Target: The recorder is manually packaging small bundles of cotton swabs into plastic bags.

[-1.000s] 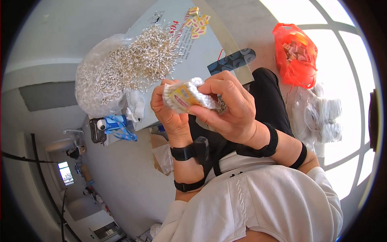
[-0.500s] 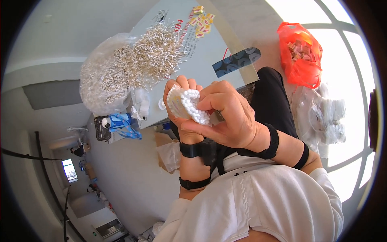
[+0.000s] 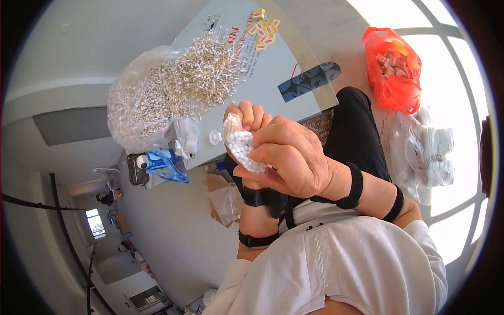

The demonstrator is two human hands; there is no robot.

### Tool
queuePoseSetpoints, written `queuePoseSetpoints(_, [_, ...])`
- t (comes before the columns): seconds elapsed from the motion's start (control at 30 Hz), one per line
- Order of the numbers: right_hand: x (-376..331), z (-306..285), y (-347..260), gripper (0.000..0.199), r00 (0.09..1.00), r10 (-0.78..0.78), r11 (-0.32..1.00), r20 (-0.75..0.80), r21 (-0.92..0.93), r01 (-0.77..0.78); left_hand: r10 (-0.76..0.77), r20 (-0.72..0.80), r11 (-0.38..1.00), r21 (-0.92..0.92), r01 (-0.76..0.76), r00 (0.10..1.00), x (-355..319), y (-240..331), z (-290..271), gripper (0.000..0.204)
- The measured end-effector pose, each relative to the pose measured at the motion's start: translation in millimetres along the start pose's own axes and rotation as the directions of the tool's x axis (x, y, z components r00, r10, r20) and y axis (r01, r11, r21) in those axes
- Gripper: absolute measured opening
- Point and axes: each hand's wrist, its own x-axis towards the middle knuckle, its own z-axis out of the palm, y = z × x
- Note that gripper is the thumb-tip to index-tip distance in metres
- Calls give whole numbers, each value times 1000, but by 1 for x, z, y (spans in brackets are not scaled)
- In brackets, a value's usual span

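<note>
A bundle of cotton swabs point(image 3: 242, 149) in a clear plastic bag is held between my two hands, its white tips packed together and facing me. My left hand point(image 3: 252, 114) is wrapped around the bag from behind, fingers curled over its far side. My right hand point(image 3: 299, 157) grips the near right side with bent fingers, its thumb along the lower edge of the opening. The swabs' sticks are hidden inside the bag and behind my fingers. Beyond my hands, a large heap of loose cotton swabs point(image 3: 202, 71) lies on the table point(image 3: 273, 65).
The heap spills from a big clear bag point(image 3: 119, 113) at the table's left. Small yellow cards point(image 3: 266, 32) lie at the far edge. A blue-and-white object point(image 3: 158, 160) sits at the left corner. Right of my knee are a red bag point(image 3: 386, 94) and clear-wrapped packs point(image 3: 433, 157).
The swab bundle has turned so its tips face me more squarely. My right fingers have closed in tighter against it, and my left forearm has shifted slightly right.
</note>
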Motion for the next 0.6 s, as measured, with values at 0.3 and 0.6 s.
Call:
queuePoseSetpoints(0.3, [-1,2,0,39,1000,-11,1000,-8,16,12,-15,46,996,-92,19,999,1,0,-12,16])
queuePoseSetpoints(0.6, [-2,1,1,40,1000,7,1000,25,-19,-6,-23,89,998,-51,27,996,0,2,-17,15])
